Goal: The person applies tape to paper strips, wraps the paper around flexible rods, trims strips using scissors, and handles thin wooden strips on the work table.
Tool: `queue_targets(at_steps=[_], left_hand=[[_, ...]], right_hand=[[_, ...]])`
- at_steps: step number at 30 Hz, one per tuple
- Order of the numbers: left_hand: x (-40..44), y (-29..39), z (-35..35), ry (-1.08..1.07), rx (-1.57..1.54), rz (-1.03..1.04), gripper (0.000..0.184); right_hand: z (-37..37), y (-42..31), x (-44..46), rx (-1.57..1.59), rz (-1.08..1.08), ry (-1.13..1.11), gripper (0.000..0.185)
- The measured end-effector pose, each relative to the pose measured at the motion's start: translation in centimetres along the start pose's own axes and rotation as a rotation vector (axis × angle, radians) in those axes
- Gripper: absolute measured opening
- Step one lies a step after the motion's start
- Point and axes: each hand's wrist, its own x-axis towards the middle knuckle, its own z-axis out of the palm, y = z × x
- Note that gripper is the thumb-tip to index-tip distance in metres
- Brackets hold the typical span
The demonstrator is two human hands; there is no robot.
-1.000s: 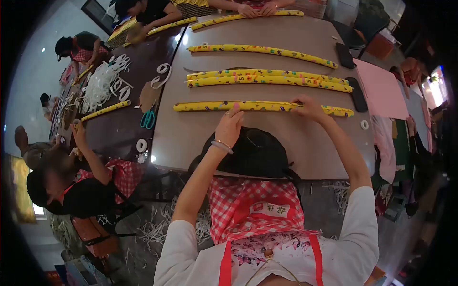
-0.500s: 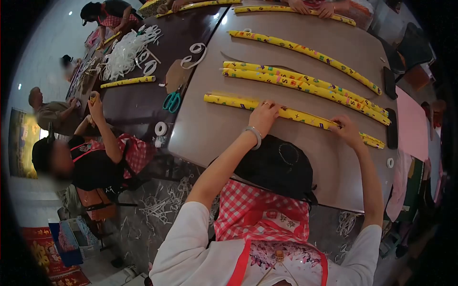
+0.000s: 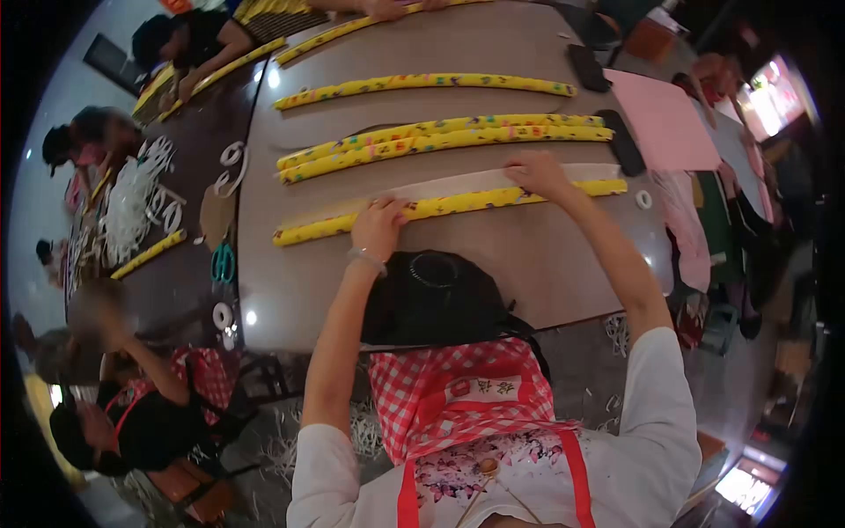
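Observation:
A long yellow patterned paper roll [image 3: 458, 207] lies across the table in front of me. Behind it a pale strip [image 3: 449, 187] shows, apparently the sheet's white underside or loose edge. My left hand [image 3: 380, 227], with a bracelet at the wrist, presses closed fingers on the roll left of its middle. Farther right, my right hand [image 3: 539, 176] bends its fingers over the roll and the pale strip; the fingertips are partly hidden. Beyond lie two yellow rolls [image 3: 440, 141] side by side, and another single yellow roll [image 3: 422, 85] farther back.
Black fabric with a beaded ring [image 3: 431, 295] sits at the table's near edge. Teal scissors [image 3: 223, 262], a tape roll [image 3: 222, 314] and white strips [image 3: 136, 207] are at left. At right are a tape roll [image 3: 643, 200], a dark phone-like object [image 3: 623, 145] and pink sheet [image 3: 664, 123]. Other people work around.
My view has turned, so the rolls lie more level. The pale strip now shows behind the near roll. My right hand has shifted to the roll's far side at that strip.

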Motion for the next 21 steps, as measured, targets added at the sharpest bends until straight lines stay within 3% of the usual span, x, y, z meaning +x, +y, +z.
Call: queue_targets(at_steps=[3,7,9,12,15,21], left_hand=[[0.6,0.9,-1.5,-0.139,-0.093,-0.078,0.026],[0.5,-0.8,-1.0,-0.143,-0.108,-0.007,0.025],[0.7,-0.6,-0.5,-0.111,-0.112,0.043,0.025],[1.5,0.4,-1.3,-0.309,-0.160,-0.283,0.021],[1.4,0.2,-1.7,-0.291,-0.194,-0.132,0.025],[1.2,-0.3,-1.5,-0.384,-0.141,-0.202,0.040]], right_hand=[[1.3,0.8,-0.8,-0.037,0.004,0.152,0.014],[1.2,0.1,-1.4,-0.125,0.027,0.319,0.006],[1.5,0.2,-1.3,-0.113,0.045,0.139,0.011],[2.4,1.1,-1.1,0.128,0.146,0.083,0.017],[1.5,1.3,-1.8,0.112,0.122,0.057,0.022],[0.9,2.4,-2.8,0.081,0.083,0.042,0.026]])
